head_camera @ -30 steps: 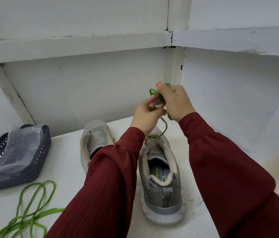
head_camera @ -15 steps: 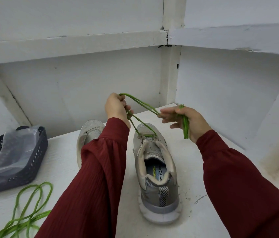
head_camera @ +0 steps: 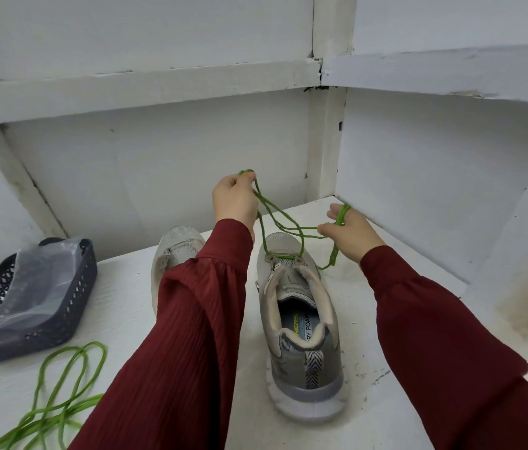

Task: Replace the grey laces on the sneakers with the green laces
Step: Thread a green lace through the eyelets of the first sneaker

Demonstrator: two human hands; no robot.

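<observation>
Left hand: my left hand (head_camera: 235,199) is raised above the toe, thumb and fingertips pinched together on one end of the green lace (head_camera: 283,255). I hold it high so the slack lifts out of the shoe.

Right hand: my right hand (head_camera: 351,233) is out to the side, lower, with the other end wound over the fingers and nipped at the thumb. The wrap keeps the cord from slipping while I pull.

Green lace: it runs as a short bar across the lowest eyelets (head_camera: 298,257) of the laced sneaker (head_camera: 301,306), then rises in two strands to my hands.

Step, as I judge it: I am evening the two ends before crossing up to the next holes. Only this first row looks threaded.

Laced sneaker: it stands on the table (head_camera: 126,287) with its heel towards me, so the tongue faces my hands.

Other sneaker: the other sneaker (head_camera: 176,246) stands just beside it, partly behind my left sleeve. I cannot tell how it is laced.

Spare green lace: the spare green lace (head_camera: 64,378) lies loose at my left, within reach for that shoe.

Basket: the dark basket (head_camera: 87,274) holds a plastic bag (head_camera: 32,287). Grey laces do not show.
</observation>
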